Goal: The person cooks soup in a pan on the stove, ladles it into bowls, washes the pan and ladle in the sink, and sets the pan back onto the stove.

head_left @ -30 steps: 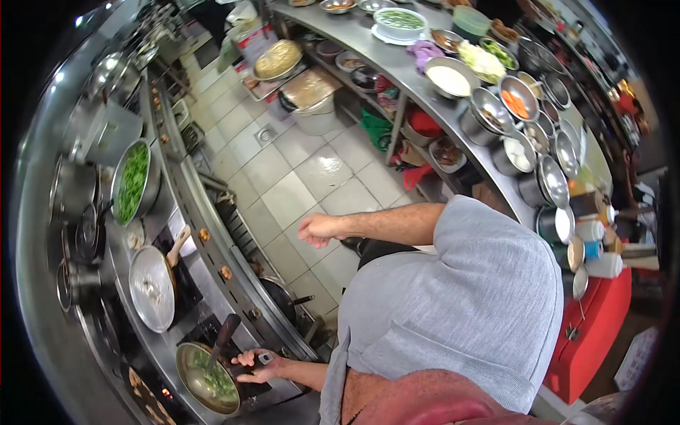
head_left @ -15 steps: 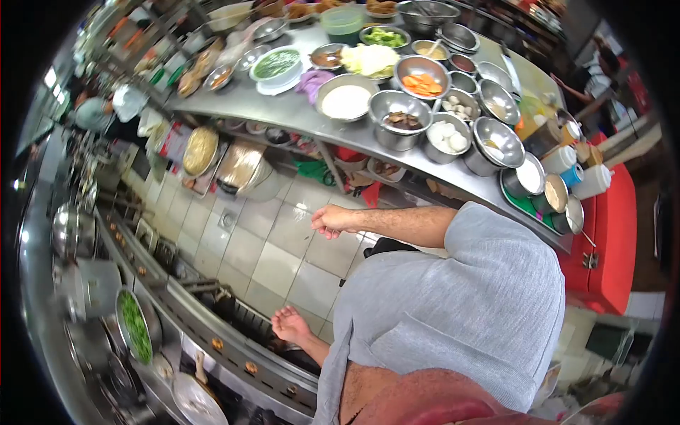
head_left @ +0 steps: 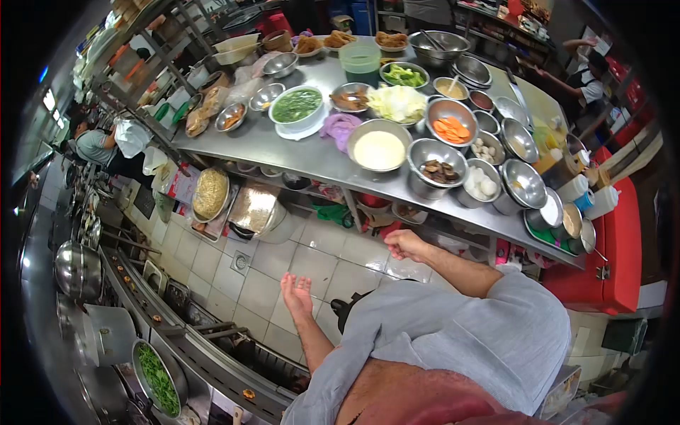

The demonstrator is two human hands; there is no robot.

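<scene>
The steel bowl (head_left: 442,149) of dark slices (head_left: 439,171) near the bench's (head_left: 297,154) front edge should handle stiff, smooth and fairly light, best held by its rim, while apart from it my right hand (head_left: 406,246) curls, how tightly I can't tell, and my left hand (head_left: 297,292) spreads empty.

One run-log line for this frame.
left bare hand: open, above pale square floor tiles | right bare hand: curled, nearer long grey stainless-steel counter | counter: round metal bowls

Brown pieces (head_left: 438,171), orange slices (head_left: 451,129), purple cloth (head_left: 341,132)
</scene>
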